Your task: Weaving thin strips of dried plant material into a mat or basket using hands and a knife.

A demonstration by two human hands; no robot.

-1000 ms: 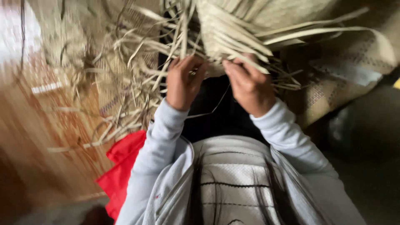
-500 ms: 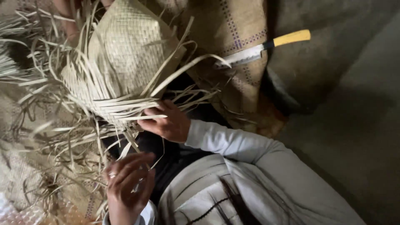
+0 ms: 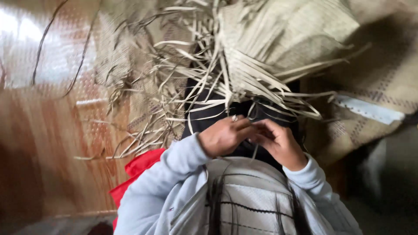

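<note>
A half-woven piece of pale palm-leaf strips [image 3: 278, 39] lies over my lap, its loose ends [image 3: 217, 91] fanning toward me. My left hand [image 3: 224, 135], with a ring on one finger, and my right hand [image 3: 278, 141] meet close to my chest below the weave. Both pinch a thin strip [image 3: 254, 150] between their fingertips. Light grey sleeves cover both arms. The frame is blurred by motion.
A woven mat with a dotted pattern [image 3: 383, 95] lies at the right, with a knife blade [image 3: 370, 111] on it. Glossy brown patterned floor [image 3: 52, 130] fills the left. A red cloth [image 3: 135, 172] sits by my left elbow. More loose strips [image 3: 143, 126] litter the floor.
The view swung back left, from the mat and knife to the floor. My hands, apart half a second ago, have come together near my chest on one strip.
</note>
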